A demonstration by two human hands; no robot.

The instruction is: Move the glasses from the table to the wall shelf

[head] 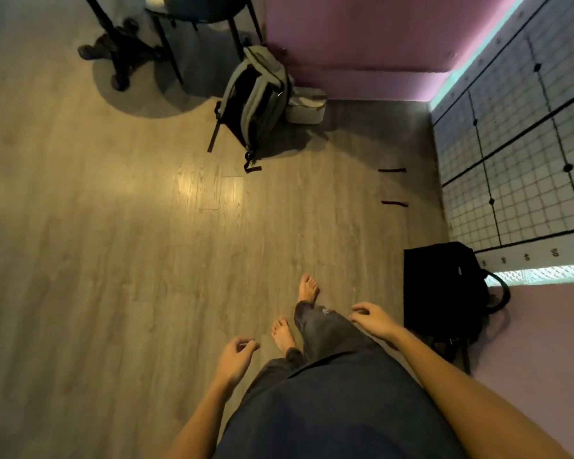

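No glasses and no wall shelf are in view. I look down at a wooden floor and my own bare feet. My left hand [236, 356] hangs low at the left of my legs, fingers loosely curled. A thin pale streak lies at its fingertips, and I cannot tell whether it is an object. My right hand [373, 318] hangs at the right over my dark trouser leg, fingers spread and empty. The black legs of a table [115, 49] stand at the far top left; its top is cut off by the frame.
A grey backpack [256, 101] stands on the floor ahead, with a white bag [305, 107] behind it against the pink wall [362, 44]. A black bag [444, 289] sits close at my right. A white grid-patterned rug [517, 154] lies at the right.
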